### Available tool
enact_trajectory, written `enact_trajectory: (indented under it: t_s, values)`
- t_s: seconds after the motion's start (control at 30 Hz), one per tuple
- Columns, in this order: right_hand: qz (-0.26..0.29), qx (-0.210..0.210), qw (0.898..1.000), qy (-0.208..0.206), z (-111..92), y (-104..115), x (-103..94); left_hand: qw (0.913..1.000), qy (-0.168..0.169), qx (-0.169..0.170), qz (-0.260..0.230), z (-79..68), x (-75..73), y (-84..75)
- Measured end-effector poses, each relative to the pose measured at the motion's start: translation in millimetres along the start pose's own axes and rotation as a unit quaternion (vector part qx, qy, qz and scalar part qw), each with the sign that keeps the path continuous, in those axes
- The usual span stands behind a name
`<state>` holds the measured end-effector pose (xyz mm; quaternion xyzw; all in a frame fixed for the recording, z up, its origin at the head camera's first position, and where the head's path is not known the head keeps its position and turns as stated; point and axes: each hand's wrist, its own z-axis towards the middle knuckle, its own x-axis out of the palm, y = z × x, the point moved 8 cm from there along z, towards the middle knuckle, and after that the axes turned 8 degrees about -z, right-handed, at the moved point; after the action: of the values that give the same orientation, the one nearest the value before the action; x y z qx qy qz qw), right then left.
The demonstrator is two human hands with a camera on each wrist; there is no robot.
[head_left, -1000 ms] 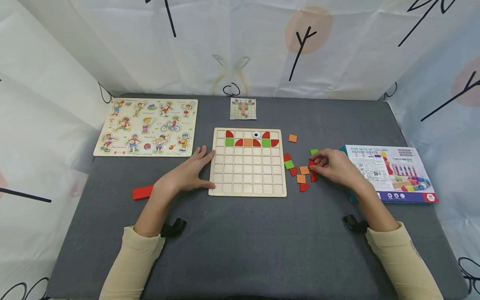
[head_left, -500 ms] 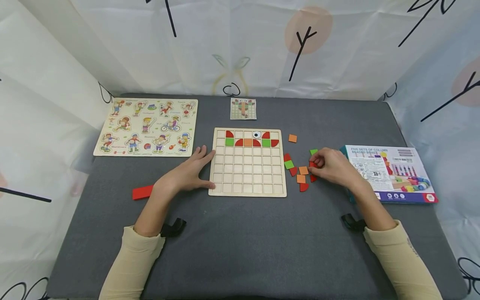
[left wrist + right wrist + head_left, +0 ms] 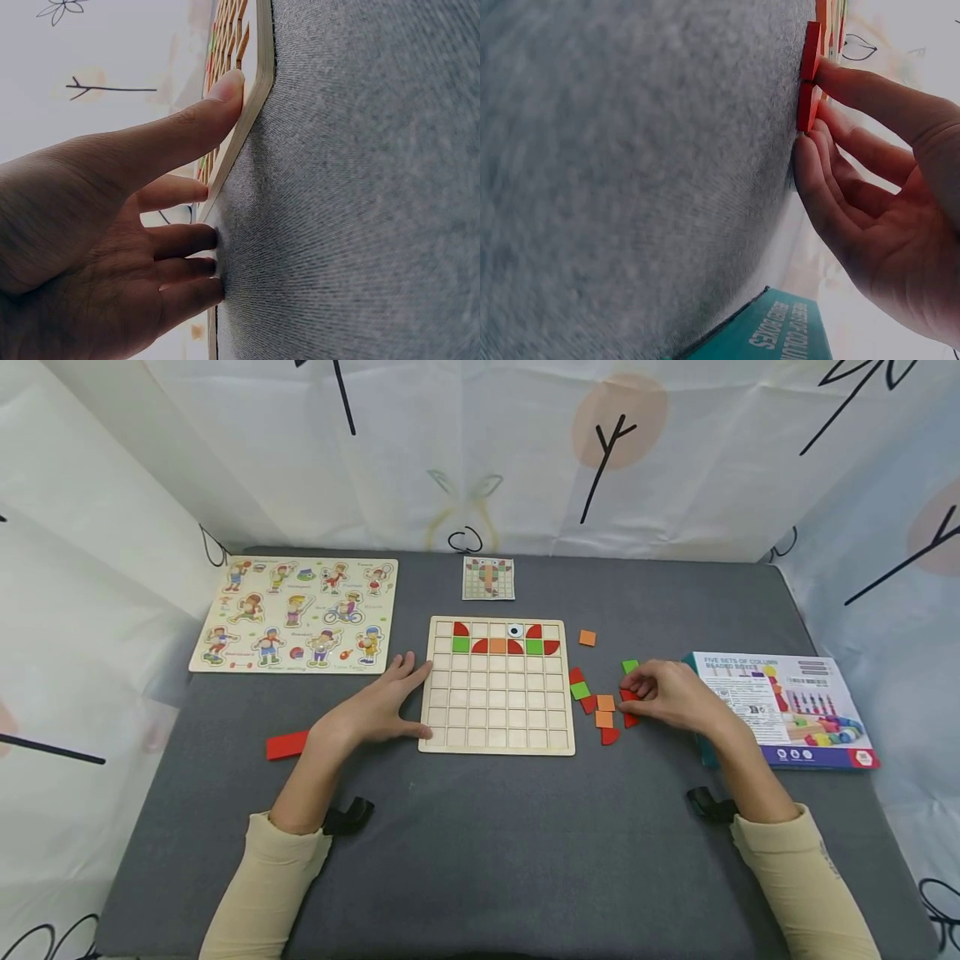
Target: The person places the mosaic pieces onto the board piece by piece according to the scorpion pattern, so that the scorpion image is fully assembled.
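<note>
A wooden grid board (image 3: 497,753) lies mid-table, with red, green and orange tiles and a black-and-white eye tile in its top two rows. My left hand (image 3: 375,702) spreads along its left side. The left thumb rests on its near corner, and the index fingertip reaches the edge. To the right of the board, my right hand (image 3: 671,693) pinches a red tile (image 3: 807,109) low at the tabletop between thumb and fingers. Another red tile (image 3: 811,51) touches it end to end. Two orange tiles (image 3: 604,719) and a green tile (image 3: 630,666) lie close by.
A small pattern card (image 3: 488,578) lies behind the board. A sports-figure puzzle board (image 3: 292,585) lies at back left, a red block (image 3: 287,745) by the left wrist. A boxed bead set (image 3: 783,710) sits on the right. One orange tile (image 3: 587,637) lies apart.
The upper of the two paired orange tiles has slid slightly left, lining up with the lower one. My right hand has shifted only slightly at the red tiles; my left hand stays put.
</note>
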<state>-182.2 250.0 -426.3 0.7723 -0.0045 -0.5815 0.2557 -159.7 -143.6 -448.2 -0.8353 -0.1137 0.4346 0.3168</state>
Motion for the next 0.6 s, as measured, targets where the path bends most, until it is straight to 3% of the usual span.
enact_trajectory:
  t_s: [0.17, 0.4, 0.6]
  values:
    - [-0.002, -0.011, 1.000, 0.005, 0, 0, 1.3, 1.0000, 0.001, -0.003, 0.000, -0.2, -0.2, -0.4]
    - [-0.023, -0.023, 0.999, -0.022, -1, 4, -2.4, 1.0000, 0.000, -0.005, 0.002, 0.0, 0.0, -0.2]
    - [0.031, -0.044, 0.996, -0.067, 0, 19, -9.9, 1.0000, 0.001, -0.004, 0.002, 0.2, -0.3, -1.1]
